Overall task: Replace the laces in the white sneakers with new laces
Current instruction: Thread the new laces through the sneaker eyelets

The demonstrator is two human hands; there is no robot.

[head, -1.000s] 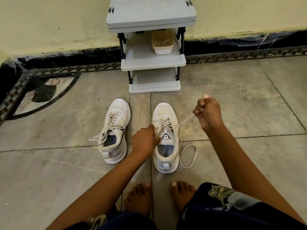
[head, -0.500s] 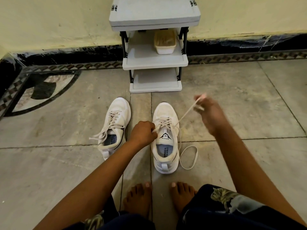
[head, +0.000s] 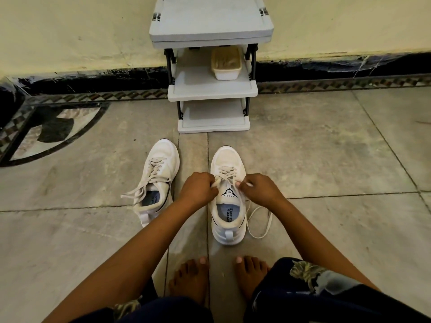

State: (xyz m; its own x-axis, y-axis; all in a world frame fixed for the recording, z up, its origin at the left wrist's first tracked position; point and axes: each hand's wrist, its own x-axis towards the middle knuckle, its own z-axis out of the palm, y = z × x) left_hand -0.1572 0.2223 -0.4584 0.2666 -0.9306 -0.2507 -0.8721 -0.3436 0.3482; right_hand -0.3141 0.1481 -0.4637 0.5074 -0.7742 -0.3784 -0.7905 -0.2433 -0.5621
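Observation:
Two white sneakers stand on the tiled floor, toes pointing away from me. The right sneaker (head: 228, 206) is between my hands. My left hand (head: 198, 190) pinches a strand of its cream lace at the left eyelets. My right hand (head: 260, 188) pinches the lace at the right eyelets. A long loop of that lace (head: 258, 223) trails on the floor to the shoe's right. The left sneaker (head: 158, 178) sits untouched, laced, with loose ends spread on the floor to its left.
A grey three-tier rack (head: 211, 73) stands against the wall straight ahead, with a cream tub (head: 225, 62) on its middle shelf. My bare feet (head: 219, 276) rest just behind the right sneaker. Open tiled floor lies on both sides.
My right hand, which was pulling the lace up and out to the right, has come down to the shoe's tongue. My left hand stayed at the left eyelets.

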